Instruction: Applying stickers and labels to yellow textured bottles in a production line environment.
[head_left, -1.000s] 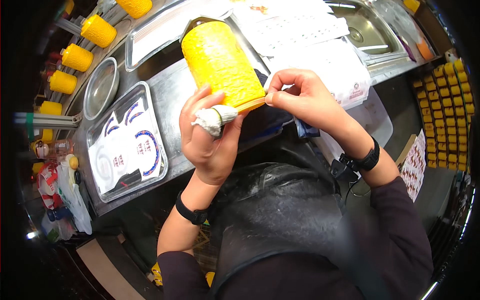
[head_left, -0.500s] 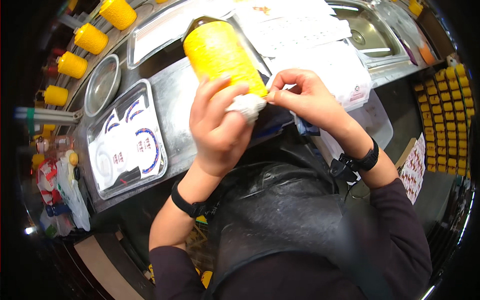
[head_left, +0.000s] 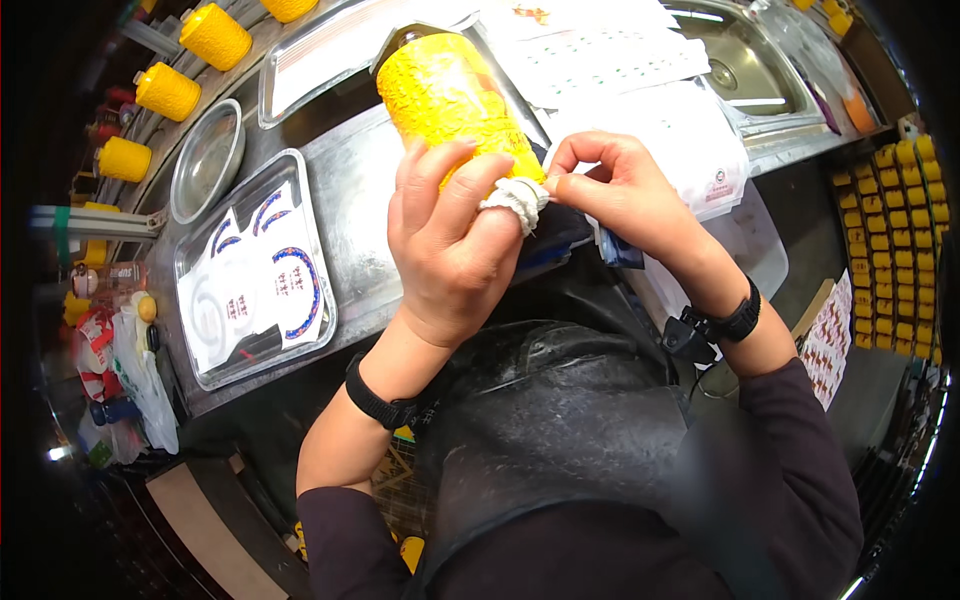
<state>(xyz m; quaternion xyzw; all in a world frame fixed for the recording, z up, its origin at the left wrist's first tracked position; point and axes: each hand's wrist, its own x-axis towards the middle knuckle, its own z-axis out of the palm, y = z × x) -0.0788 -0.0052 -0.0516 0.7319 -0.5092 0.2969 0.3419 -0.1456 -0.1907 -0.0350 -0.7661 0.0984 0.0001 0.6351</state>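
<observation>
Black, pale-smeared apron [head_left: 560,420] fills the nearest ground, between two bare forearms with dark straps at the wrists. Just ahead of it, the left hand [head_left: 445,245] has its fingers raised along the left side of a yellow bottle [head_left: 450,95], its grip closed around a bunched white cloth [head_left: 518,203] set against the bottle's near end. Meeting it from the right is the right hand [head_left: 625,200], thumb and forefinger pinched together at the right corner of that same end, just beside the cloth; whatever lies between those fingertips is too small to make out.

From both grips the bottle extends away and to the left: its long axis slants from the flat near end to the neck, which sits by a dark angled bracket [head_left: 390,45]. The left hand overlaps more of the bottle's side, while the right reaches only its near edge; the neck lies well apart from both.

Left of the bottle, on the grey metal worktop [head_left: 350,200], is a tray [head_left: 318,237] of cut labels [head_left: 245,265], with a round metal bowl [head_left: 208,165] beyond. White papers [head_left: 650,130] spread to the right, before a sink [head_left: 740,60]; other yellow bottles [head_left: 217,37] line the far left.
</observation>
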